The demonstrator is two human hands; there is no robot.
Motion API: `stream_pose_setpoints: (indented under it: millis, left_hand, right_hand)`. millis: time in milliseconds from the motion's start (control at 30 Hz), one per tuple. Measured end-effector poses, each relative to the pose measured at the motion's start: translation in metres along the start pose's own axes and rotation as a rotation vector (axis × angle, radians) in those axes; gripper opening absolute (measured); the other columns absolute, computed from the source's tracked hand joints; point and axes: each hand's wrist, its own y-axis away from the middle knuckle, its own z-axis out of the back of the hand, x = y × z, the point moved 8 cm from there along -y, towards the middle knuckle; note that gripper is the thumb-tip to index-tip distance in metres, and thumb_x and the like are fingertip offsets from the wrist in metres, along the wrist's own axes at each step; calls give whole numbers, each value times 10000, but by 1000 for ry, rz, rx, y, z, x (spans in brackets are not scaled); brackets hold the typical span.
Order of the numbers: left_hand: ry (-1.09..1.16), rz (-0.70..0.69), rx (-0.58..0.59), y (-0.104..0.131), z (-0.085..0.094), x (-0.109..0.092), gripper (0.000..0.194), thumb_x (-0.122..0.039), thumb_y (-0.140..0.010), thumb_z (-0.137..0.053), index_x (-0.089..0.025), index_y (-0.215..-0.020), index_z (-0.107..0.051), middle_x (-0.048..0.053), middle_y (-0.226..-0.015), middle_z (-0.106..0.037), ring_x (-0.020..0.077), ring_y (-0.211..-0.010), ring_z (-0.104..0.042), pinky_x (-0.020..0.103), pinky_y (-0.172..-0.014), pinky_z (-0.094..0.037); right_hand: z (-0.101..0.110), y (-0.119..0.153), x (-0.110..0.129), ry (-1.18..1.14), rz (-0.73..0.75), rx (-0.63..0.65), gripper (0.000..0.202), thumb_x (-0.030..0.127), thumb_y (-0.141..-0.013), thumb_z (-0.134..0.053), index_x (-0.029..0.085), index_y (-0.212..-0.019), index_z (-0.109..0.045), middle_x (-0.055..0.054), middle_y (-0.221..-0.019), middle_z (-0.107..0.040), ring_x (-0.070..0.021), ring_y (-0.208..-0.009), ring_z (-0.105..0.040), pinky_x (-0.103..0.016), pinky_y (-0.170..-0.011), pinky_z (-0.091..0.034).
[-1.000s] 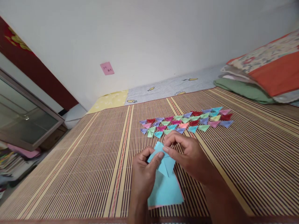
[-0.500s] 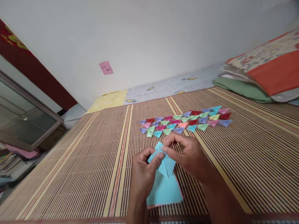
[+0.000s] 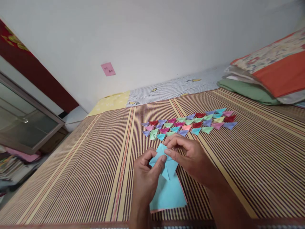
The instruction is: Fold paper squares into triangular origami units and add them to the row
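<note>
A light blue sheet of folded origami paper (image 3: 169, 168) is held up between both hands, its flaps creased and one point facing down. My left hand (image 3: 149, 171) grips its left side, thumb pressed on the front face. On the upper right edge, my right hand (image 3: 184, 154) pinches the paper between thumb and fingers. Just below lies a stack of square paper (image 3: 168, 197), light blue on top with a pink edge showing beneath. Beyond the hands, several rows of small folded paper pieces (image 3: 187, 127) in many colours lie on the mat.
A striped bamboo mat (image 3: 78, 178) covers the bed. At the right are a folded green cloth (image 3: 247, 92) and an orange floral pillow (image 3: 283, 70). A pink note (image 3: 108, 69) sticks to the white wall. To the left stands a glass-fronted door or cabinet (image 3: 26, 117).
Both hands and the folded light blue paper have shifted very slightly left. The paper has tilted a little; the grip looks the same.
</note>
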Motion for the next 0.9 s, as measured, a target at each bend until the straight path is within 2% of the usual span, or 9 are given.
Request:
stream_pose_setpoints:
  millis: [100,200,333,467,900]
  left_hand:
    - [-20,14,-25,0,1,1,329,-375,-837,-761,-173,-661,-571,-35,-639,-453,93,-560,-336,222,-485,-277]
    - [6,34,-95,0,4,4,298,-361,-795,-801,-171,-688,-599,-37,-636,-493,82,-538,-354,207,-462,-281]
    - [98,15,-183,0,9,5,263,-325,-763,-836,-172,-710,-628,-26,-657,-555,90,-576,-454,192,-500,-369]
    - [144,-30,-190,1,9,0,249,-295,-769,-837,-168,-686,-640,-4,-701,-614,103,-634,-535,191,-545,-429]
    - [121,-31,-238,3,9,1,240,-287,-750,-845,-174,-693,-640,14,-739,-668,140,-702,-610,226,-613,-490]
  right_hand:
    - [-3,1,-4,-21,-57,7,114,224,-910,-646,210,-798,-634,-9,-799,-645,-185,-782,-603,-330,-710,-464]
    - [-4,0,-2,-26,-56,-2,137,236,-907,-645,204,-777,-616,4,-745,-614,-163,-709,-564,-310,-649,-442]
    - [-4,-1,0,-11,-27,-16,150,231,-906,-645,201,-762,-611,3,-743,-621,-165,-726,-580,-310,-668,-451]
    - [-4,0,2,16,-11,-40,145,222,-891,-652,198,-754,-612,1,-741,-635,-167,-728,-594,-311,-666,-457]
    - [-5,2,1,25,-47,-77,160,216,-874,-638,205,-725,-581,12,-705,-603,-165,-694,-571,-321,-648,-448]
